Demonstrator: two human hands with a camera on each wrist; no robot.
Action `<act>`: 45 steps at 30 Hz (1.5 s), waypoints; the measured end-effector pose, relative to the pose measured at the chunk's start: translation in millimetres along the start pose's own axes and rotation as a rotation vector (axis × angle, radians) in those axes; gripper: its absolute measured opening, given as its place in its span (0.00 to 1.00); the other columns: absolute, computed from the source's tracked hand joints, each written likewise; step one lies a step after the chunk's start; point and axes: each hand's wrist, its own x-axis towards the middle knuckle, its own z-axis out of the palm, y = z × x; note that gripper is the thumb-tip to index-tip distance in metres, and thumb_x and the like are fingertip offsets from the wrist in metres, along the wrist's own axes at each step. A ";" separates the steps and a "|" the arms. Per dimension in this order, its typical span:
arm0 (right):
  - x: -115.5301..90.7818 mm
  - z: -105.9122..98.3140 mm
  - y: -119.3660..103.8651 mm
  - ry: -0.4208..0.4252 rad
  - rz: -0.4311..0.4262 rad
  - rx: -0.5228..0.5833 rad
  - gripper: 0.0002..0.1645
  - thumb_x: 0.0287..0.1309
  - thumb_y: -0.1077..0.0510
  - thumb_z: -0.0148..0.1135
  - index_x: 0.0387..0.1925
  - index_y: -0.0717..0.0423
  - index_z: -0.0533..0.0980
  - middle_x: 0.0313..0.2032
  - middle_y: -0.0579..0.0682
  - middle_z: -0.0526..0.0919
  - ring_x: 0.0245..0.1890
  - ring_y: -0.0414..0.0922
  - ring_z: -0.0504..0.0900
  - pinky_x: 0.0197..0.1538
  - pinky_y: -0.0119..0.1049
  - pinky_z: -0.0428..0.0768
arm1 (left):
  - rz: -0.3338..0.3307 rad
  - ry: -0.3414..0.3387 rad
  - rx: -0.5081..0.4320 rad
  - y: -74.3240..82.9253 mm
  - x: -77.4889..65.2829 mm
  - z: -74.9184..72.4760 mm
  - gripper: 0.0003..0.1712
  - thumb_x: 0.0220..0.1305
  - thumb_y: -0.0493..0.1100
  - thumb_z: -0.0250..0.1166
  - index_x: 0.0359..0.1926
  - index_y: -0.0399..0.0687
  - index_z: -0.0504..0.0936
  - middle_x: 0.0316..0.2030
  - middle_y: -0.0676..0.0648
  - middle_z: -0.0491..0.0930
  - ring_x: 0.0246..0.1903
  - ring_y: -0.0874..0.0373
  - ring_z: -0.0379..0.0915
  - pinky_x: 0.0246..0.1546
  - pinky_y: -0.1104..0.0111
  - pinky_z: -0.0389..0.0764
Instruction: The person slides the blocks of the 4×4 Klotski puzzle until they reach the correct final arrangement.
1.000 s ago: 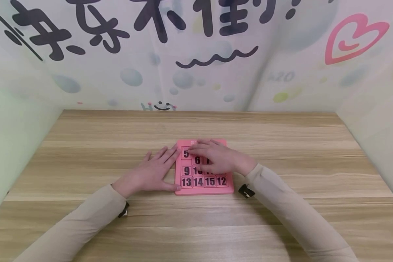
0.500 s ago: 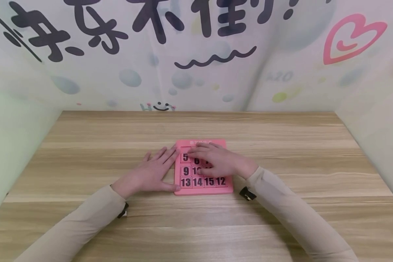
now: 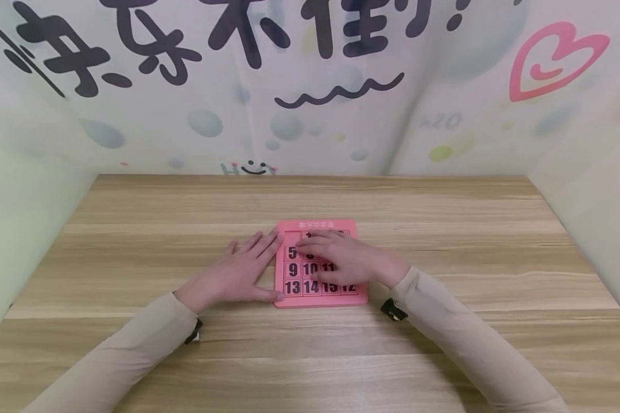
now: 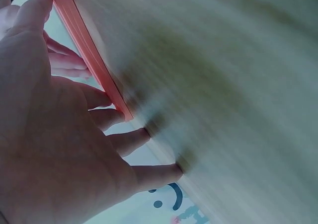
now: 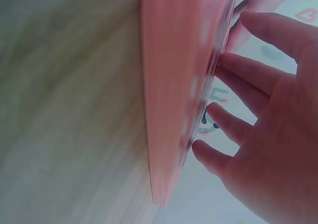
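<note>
Two hands work a flat pink plastic number-slide puzzle board (image 3: 321,300) on a wooden worktop (image 3: 444,241).
Rigid, light, likely slippery: left hand (image 3: 237,274) braces its 9 o'clock edge flat-fingered; right hand (image 3: 341,257) presses tiles, fingers straight.

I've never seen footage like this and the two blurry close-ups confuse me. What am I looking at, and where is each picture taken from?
A person wears three cameras. The wide picture comes from the head and looks down at a wooden table. On it lies a pink sliding number puzzle.

The left hand lies flat on the table, fingers straight, against the puzzle's left edge. The right hand rests on top, fingertips on the numbered tiles.

The close-ups come from the wrist cameras, low beside each hand: one shows the left hand against the pink edge, the other the right hand over the board. Neither hand grips anything.
</note>
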 end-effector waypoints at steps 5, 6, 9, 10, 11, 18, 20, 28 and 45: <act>0.2 0.1 -2.0 0.004 0.005 -0.005 0.35 0.65 0.50 0.57 0.70 0.55 0.63 0.70 0.50 0.63 0.72 0.52 0.52 0.72 0.50 0.48 | 0.001 0.006 -0.007 -0.6 -0.9 -0.6 0.61 0.57 0.73 0.58 0.76 0.41 0.44 0.75 0.42 0.36 0.72 0.38 0.35 0.63 0.34 0.42; 0.1 -0.1 -2.4 0.006 0.005 -0.005 0.35 0.65 0.50 0.57 0.70 0.55 0.63 0.70 0.50 0.63 0.72 0.52 0.52 0.72 0.50 0.48 | 0.001 0.006 -0.007 -0.8 -1.0 -0.6 0.61 0.57 0.73 0.58 0.76 0.41 0.44 0.75 0.42 0.36 0.72 0.38 0.35 0.63 0.34 0.42; 0.1 -0.3 -2.7 0.009 -0.001 -0.007 0.35 0.65 0.50 0.57 0.70 0.55 0.63 0.69 0.51 0.63 0.72 0.52 0.53 0.72 0.50 0.48 | 0.002 0.006 -0.006 -0.7 -1.4 -1.0 0.61 0.57 0.73 0.58 0.76 0.41 0.44 0.75 0.42 0.36 0.72 0.38 0.35 0.64 0.34 0.42; -0.1 -0.4 -2.7 0.008 -0.004 -0.007 0.35 0.65 0.50 0.57 0.70 0.55 0.63 0.69 0.51 0.63 0.72 0.53 0.52 0.72 0.50 0.48 | 0.002 0.006 -0.005 -0.9 -1.3 -0.9 0.61 0.57 0.73 0.58 0.76 0.41 0.44 0.75 0.43 0.36 0.72 0.38 0.35 0.64 0.34 0.42; -0.3 -0.4 -2.5 0.009 -0.007 -0.006 0.35 0.65 0.50 0.57 0.70 0.55 0.63 0.69 0.51 0.64 0.72 0.53 0.52 0.72 0.50 0.48 | 0.002 0.006 -0.003 -1.0 -1.5 -0.9 0.61 0.57 0.74 0.58 0.76 0.41 0.44 0.75 0.43 0.36 0.72 0.38 0.35 0.64 0.34 0.42; -1.8 -0.4 0.6 0.029 -0.035 0.013 0.35 0.65 0.50 0.57 0.70 0.57 0.63 0.69 0.51 0.64 0.72 0.54 0.52 0.72 0.51 0.48 | 0.000 0.004 -0.004 -1.1 -1.6 -0.8 0.62 0.56 0.74 0.58 0.76 0.41 0.44 0.75 0.43 0.35 0.72 0.39 0.35 0.64 0.34 0.41; -2.9 -1.4 2.1 0.048 -0.044 0.025 0.35 0.65 0.50 0.57 0.70 0.58 0.63 0.69 0.53 0.64 0.72 0.55 0.53 0.72 0.51 0.48 | -0.001 0.001 0.004 -1.2 -1.2 -0.4 0.62 0.56 0.74 0.57 0.76 0.42 0.43 0.75 0.43 0.35 0.72 0.39 0.34 0.64 0.35 0.41; -8.0 -10.5 6.7 0.096 -0.046 0.037 0.34 0.65 0.51 0.57 0.69 0.59 0.64 0.69 0.55 0.64 0.71 0.58 0.51 0.71 0.54 0.48 | -0.001 -0.005 0.028 -1.5 -0.5 1.5 0.62 0.56 0.76 0.55 0.76 0.42 0.43 0.75 0.43 0.35 0.72 0.38 0.35 0.64 0.35 0.43; -17.4 -23.5 14.9 0.110 -0.018 0.019 0.34 0.64 0.55 0.58 0.68 0.62 0.64 0.69 0.57 0.63 0.71 0.61 0.52 0.70 0.57 0.50 | -0.002 -0.008 0.015 0.4 -0.5 -0.2 0.62 0.57 0.75 0.56 0.76 0.42 0.43 0.75 0.43 0.35 0.72 0.39 0.34 0.64 0.35 0.41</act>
